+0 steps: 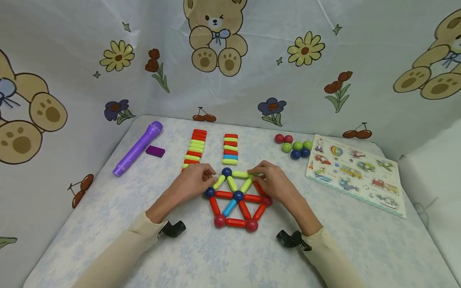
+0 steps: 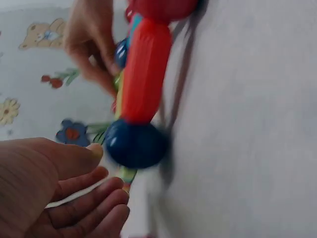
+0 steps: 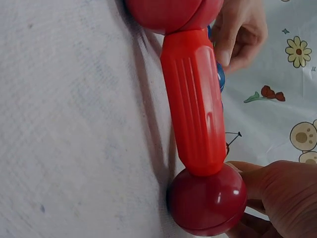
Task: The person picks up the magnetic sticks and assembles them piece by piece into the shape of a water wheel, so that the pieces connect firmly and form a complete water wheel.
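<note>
One printed cloth [image 1: 259, 24]: white, hung as a wall at the back and sides, showing bears, flowers and cherries.
Table [image 1: 223, 260]: pale, with a faint blue pattern.
Picture board [image 1: 354, 175]: lying at the right, printed with vehicles and a balloon.
Hexagon [image 1: 253, 198]: on the table near its middle; six corner balls round a blue centre ball [image 1: 238, 195], joined by red, yellow-green and blue sticks, with six edges and six spokes.
Purple wand [image 1: 137, 150]: microphone-shaped, lying aslant at the far left.
Left hand [image 1: 194, 179]: released, fingers loosely bent and thumb apart from them, beside the upper-left yellow-green stick [image 1: 218, 182]; whether a fingertip touches it, I cannot tell.
Right hand [image 1: 271, 181]: thumb and forefinger pinch the green ball [image 1: 251, 176] at the upper-right corner.
Stick columns: two, beyond the hexagon; the left column [image 1: 197, 146] is red and yellow-green, its near end partly hidden, while the right column [image 1: 230, 148] includes one blue stick.
Loose balls [image 1: 297, 145]: seven, clustered just left of the board; two crimson, three green, two blue.
Purple block [image 1: 155, 151]: just right of the wand.
</note>
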